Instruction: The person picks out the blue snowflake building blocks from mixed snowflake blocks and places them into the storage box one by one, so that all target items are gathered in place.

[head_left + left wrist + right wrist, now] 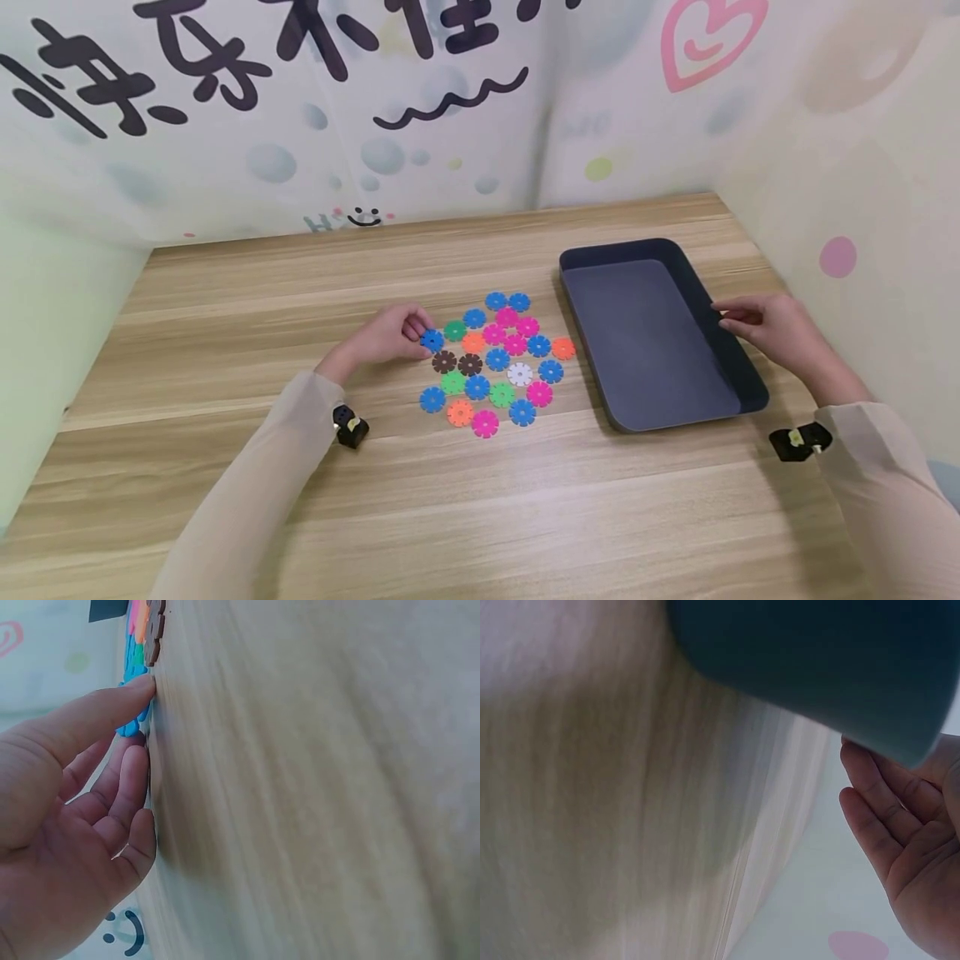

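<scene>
The left hand pinches a blue notched disc at the left edge of a loose group of flat discs. In the left wrist view the thumb and fingers of the left hand meet at blue discs. Pink, orange, green, brown, blue discs and one white disc lie beside it. At the right, the right hand grips the right rim of a dark rectangular tray, which is bare inside. The right wrist view has the tray's outer wall with the right hand at its edge.
The wooden table runs back to a printed wall sheet with dark lettering. Another printed wall stands close on the right, past the tray. A small black device is strapped at each wrist.
</scene>
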Available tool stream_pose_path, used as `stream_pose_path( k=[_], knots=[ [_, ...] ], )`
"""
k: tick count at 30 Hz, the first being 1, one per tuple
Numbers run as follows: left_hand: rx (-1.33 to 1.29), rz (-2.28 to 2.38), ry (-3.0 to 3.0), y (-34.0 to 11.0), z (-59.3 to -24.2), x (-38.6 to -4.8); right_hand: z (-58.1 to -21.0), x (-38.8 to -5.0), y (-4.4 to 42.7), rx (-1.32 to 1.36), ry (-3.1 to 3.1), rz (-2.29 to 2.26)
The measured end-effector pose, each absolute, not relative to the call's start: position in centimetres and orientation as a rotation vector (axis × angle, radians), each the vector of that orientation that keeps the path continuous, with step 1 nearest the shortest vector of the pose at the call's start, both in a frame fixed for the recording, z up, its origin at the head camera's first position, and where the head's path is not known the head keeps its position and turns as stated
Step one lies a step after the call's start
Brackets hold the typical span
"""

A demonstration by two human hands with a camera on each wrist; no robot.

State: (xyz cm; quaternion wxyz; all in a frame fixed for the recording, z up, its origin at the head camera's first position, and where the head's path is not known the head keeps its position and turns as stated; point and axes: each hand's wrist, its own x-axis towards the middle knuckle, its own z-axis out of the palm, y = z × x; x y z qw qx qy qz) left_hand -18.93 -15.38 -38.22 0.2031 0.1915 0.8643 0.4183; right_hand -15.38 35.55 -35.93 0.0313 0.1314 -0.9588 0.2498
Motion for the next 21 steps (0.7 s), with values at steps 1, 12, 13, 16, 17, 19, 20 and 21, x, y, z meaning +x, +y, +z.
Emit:
stream_pose_path(
  k=[1, 12, 13, 16, 17, 19, 20, 21],
  knots=[
    [0.529, 1.164, 2.419, -15.34, -38.18, -18.87, -35.90, -15.35, 35.53, 0.403, -2.953, 0.767],
    [0.469, 1.249, 2.377, -15.56, -38.10, -18.64, -35.70, -15.18, 35.45, 0.383, -2.965, 0.756],
    [0.462, 1.259, 2.367, -15.61, -38.07, -18.63, -35.70, -15.18, 35.46, 0.380, -2.965, 0.756],
    [0.455, 1.277, 2.343, -15.79, -37.96, -18.58, -35.73, -15.20, 35.49, 0.368, -2.968, 0.756],
    [0.449, 1.284, 2.335, -15.83, -37.96, -18.58, -35.75, -15.20, 35.50, 0.366, -2.969, 0.756],
    [0.456, 1.292, 2.321, -15.93, -37.88, -18.54, -35.78, -15.19, 35.52, 0.360, -2.969, 0.759],
    [0.463, 1.296, 2.316, -15.97, -37.83, -18.52, -35.80, -15.18, 35.53, 0.358, -2.971, 0.762],
    [0.468, 1.300, 2.311, -16.00, -37.75, -18.48, -35.83, -15.17, 35.54, 0.360, -2.972, 0.762]
  ],
)
